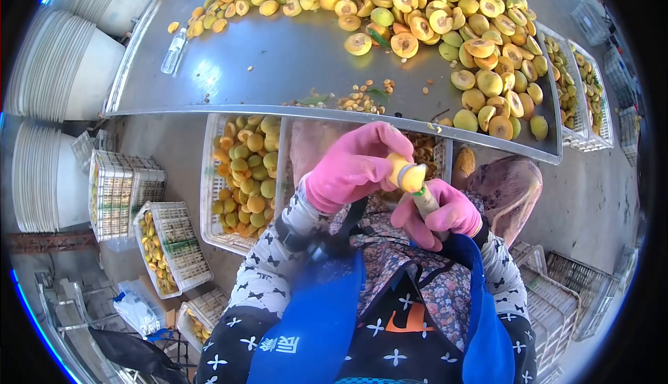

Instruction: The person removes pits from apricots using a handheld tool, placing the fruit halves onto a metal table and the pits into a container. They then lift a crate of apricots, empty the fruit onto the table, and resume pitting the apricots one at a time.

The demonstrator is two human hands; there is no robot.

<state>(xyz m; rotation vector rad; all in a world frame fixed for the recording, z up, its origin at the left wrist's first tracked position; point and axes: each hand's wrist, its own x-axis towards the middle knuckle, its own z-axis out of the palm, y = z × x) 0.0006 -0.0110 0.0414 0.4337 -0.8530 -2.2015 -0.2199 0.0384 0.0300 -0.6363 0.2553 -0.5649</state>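
Observation:
Both my hands wear pink rubber gloves and meet just below the metal table's front edge. My left hand (353,165) closes around a small yellow fruit piece (408,175), which pokes out between its fingers. My right hand (445,218) grips a short tool (425,201) by its handle, the tip touching the fruit. My patterned sleeves and blue apron fill the bottom of the view.
A metal table (278,60) carries a big heap of yellow and green fruit halves (445,29), loose pits (362,97) and a plastic bottle (174,51). Under its edge stand white crates of fruit (245,175). More crates (163,245) and white tubs (62,64) sit at left.

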